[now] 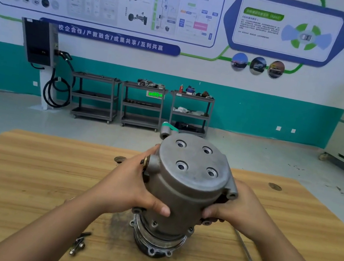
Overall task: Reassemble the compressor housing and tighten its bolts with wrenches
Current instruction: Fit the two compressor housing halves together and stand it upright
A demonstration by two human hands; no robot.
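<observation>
Gripping compressor housing (185,178), upright, between hands (132,183) (244,210)

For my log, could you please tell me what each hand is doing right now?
Left hand: grips the compressor housing.
Right hand: grips the same housing.

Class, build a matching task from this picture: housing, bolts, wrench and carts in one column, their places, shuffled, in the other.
1 housing
2 bolts
3 wrench
4 carts

a on the table, right side
b against the far wall
c gripped by the left hand and right hand
d on the table, left side

Pairs: 1c, 2d, 3a, 4b
</observation>
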